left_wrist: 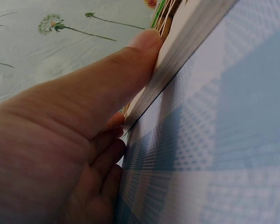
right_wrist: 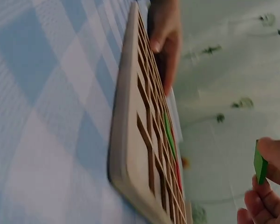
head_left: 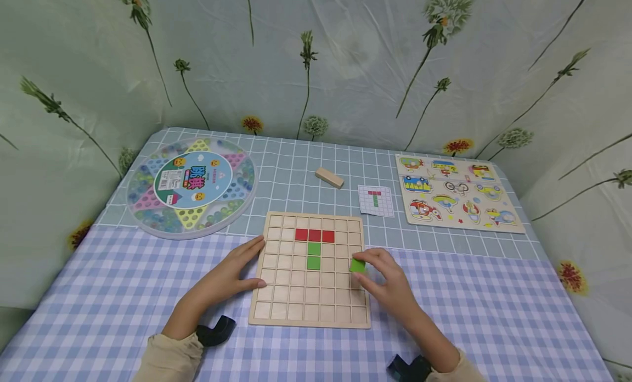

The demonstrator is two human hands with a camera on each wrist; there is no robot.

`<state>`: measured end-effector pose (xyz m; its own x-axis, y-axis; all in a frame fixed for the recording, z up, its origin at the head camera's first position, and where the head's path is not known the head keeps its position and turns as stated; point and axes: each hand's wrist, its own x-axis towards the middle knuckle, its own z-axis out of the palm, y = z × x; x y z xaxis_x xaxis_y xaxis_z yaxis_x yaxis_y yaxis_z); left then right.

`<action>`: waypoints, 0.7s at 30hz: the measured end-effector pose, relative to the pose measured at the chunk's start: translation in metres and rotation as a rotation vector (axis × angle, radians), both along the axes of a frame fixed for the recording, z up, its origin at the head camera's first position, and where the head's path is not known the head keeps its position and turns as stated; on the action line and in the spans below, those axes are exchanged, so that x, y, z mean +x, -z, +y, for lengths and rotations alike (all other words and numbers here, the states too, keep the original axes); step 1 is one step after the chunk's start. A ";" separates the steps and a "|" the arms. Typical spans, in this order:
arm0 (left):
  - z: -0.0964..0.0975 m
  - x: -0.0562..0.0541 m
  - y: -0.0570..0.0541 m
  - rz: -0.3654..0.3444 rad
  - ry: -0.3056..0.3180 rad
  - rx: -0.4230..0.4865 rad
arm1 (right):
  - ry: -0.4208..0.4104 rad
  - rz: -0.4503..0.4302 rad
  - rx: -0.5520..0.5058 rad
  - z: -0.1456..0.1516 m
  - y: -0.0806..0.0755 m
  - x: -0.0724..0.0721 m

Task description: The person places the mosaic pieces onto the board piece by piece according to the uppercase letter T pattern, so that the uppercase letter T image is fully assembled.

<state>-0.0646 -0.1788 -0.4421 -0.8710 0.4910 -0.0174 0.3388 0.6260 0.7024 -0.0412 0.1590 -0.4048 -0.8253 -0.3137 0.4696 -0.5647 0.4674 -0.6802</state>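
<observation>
A wooden grid board lies on the checked cloth, with three red square tiles in a row and two green tiles running down below the middle one. My left hand rests against the board's left edge, its thumb and fingers spread; in the left wrist view the thumb touches the rim. Between thumb and fingers my right hand pinches a loose green tile over the board's right edge. The right wrist view shows this green tile held above the board.
Beyond the board's upper right lies a pattern card with a small red and green T. A wooden block lies behind the board. At left sits a round Chinese checkers set; a vehicle picture puzzle lies at right.
</observation>
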 end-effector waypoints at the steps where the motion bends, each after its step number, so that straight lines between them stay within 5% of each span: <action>1: 0.000 0.000 0.000 0.000 0.001 0.000 | -0.018 -0.008 0.000 -0.005 0.004 -0.002; 12: -0.001 0.000 0.001 0.000 0.002 0.005 | -0.089 -0.269 0.091 -0.050 0.033 -0.009; 21: -0.002 0.001 0.001 -0.001 0.003 0.001 | -0.090 -0.200 0.195 -0.057 0.044 -0.011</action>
<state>-0.0635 -0.1812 -0.4426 -0.8696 0.4934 -0.0183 0.3395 0.6246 0.7033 -0.0518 0.1019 -0.4484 -0.8602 -0.4581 0.2239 -0.4734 0.5545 -0.6844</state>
